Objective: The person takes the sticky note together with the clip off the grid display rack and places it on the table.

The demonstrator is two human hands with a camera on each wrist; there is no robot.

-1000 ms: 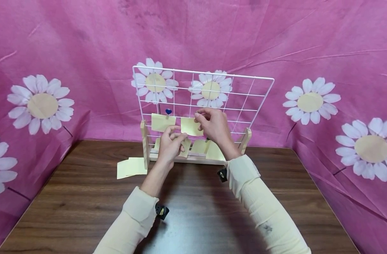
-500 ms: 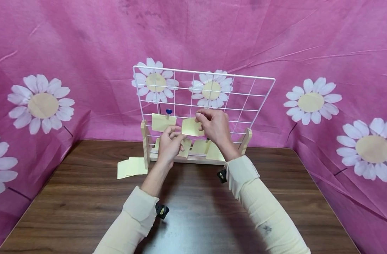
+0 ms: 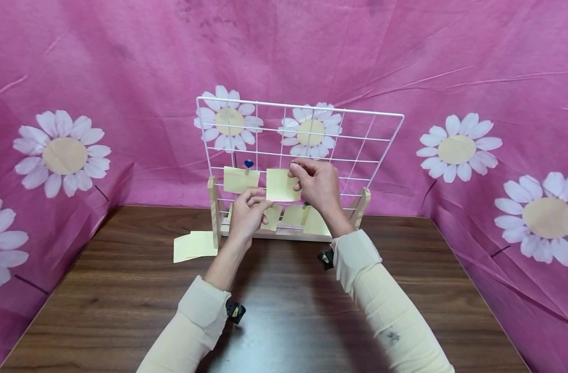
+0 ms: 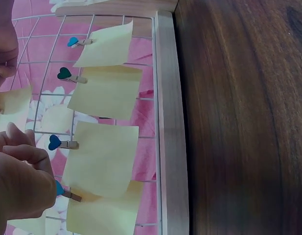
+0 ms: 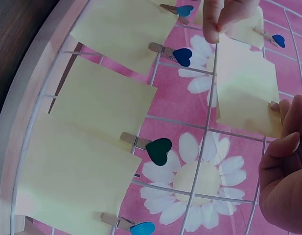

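Observation:
A pale yellow sticky note (image 3: pixel 280 186) hangs against a white wire grid (image 3: pixel 302 110). My left hand (image 3: pixel 247 217) pinches its lower left corner between thumb and finger. At the note's upper right edge, my right hand (image 3: pixel 318 187) pinches a small wooden clothespin (image 5: pixel 274 105), mostly covered by the fingers. To the left, another note (image 3: pixel 239 180) is held on the grid by a clothespin with a dark blue heart (image 3: pixel 249 163). Lower down hang several notes with clothespins, including one with a green heart (image 5: pixel 159 151) and one with a light blue heart (image 5: pixel 142 228).
The grid stands in a wooden base (image 3: pixel 284 235) with two uprights. Two overlapping loose notes (image 3: pixel 202 243) lie on the brown wooden table (image 3: pixel 284 311), left of the stand. Behind hangs a pink cloth (image 3: pixel 284 52) with daisies.
The note between my hands has straightened from a slightly tilted, bent pose and its top edge has risen a little. Both hands have shifted only slightly.

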